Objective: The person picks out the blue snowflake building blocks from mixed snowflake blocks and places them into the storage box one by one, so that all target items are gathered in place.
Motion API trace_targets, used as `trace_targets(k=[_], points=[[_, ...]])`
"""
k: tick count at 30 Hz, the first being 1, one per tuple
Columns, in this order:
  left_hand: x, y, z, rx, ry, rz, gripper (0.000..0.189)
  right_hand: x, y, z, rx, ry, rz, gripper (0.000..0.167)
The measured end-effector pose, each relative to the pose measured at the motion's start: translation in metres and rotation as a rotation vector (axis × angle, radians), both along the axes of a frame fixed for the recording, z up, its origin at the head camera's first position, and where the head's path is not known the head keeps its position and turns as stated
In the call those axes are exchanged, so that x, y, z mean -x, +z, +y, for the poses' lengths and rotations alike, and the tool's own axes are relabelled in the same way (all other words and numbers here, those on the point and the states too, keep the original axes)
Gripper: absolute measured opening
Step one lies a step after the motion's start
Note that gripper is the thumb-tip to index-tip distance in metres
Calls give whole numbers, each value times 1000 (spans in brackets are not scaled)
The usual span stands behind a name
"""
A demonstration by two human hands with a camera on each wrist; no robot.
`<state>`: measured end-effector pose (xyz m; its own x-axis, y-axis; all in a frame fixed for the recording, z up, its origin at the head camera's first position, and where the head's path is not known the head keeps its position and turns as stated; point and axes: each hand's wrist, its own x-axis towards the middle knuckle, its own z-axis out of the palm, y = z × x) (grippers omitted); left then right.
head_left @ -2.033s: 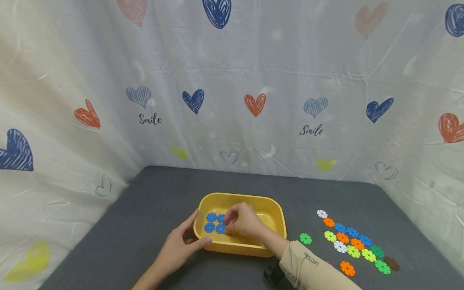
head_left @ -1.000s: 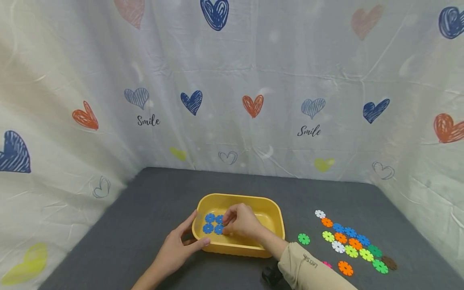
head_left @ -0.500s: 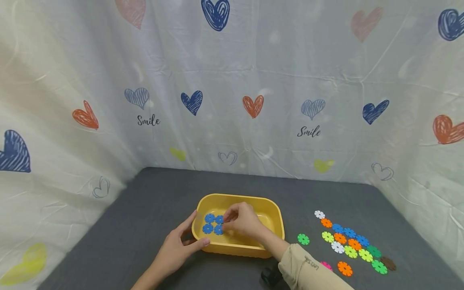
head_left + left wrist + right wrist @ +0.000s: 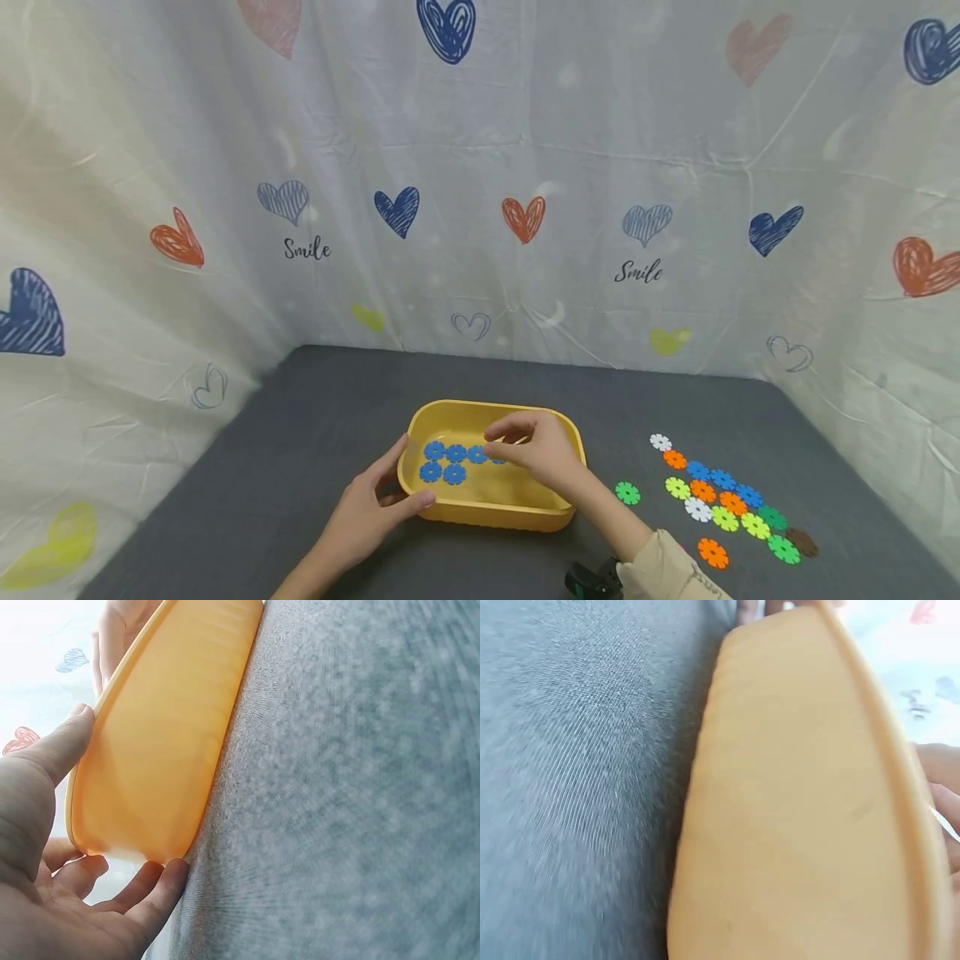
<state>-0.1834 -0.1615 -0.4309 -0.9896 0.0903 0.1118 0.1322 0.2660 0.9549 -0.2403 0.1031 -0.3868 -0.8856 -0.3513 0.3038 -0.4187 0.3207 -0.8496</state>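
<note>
The right hand hung over the right half of the yellow tray, its thumb and forefinger only a little apart and nothing to be seen between them, while the left hand held the tray by its left end, thumb on the near rim and fingers round the left side. What mattered most, by my reading, was how the right fingertips stood to the blue discs on the tray floor: six showed, four in a row running right from the left end, two more on the near side of the first pair, and the last of the row lay just below the right thumb. The tray's long axis ran left to right, roughly along the table's far edge; the right hand was nearer the open end of the row, the left hand nearer the paired end. Past the tray's right end a green disc lay alone, and further right loose discs slanted from a white disc towards the table's right edge, ending near a brown disc. The thumb covered part of the last blue disc, so touch there could not be judged, and the hand and forearm hid some of the tray floor; the right wrist view gave mostly blurred outer wall, the fingers cut off at its edge, and the table's near edge was out of sight
</note>
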Motion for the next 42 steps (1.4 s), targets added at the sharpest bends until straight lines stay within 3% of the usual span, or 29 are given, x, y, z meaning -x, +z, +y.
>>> trace_targets(k=[7,13,30,37,42], points=[[0,-1,0,-19,-8,-14,92,-14,15,46,68,-53,3,18],[0,1,0,-30,-12,-18,91,-20,21,109,86,-119,-29,30],[3,-3,2,-30,-39,-17,91,-24,-9,282,-82,-203,-223,37],[2,-2,1,-33,-30,-19,92,-7,-36,340,-77,-138,-403,35],[0,0,-2,-35,-31,-32,92,-1,-49,365,11,27,-477,29]])
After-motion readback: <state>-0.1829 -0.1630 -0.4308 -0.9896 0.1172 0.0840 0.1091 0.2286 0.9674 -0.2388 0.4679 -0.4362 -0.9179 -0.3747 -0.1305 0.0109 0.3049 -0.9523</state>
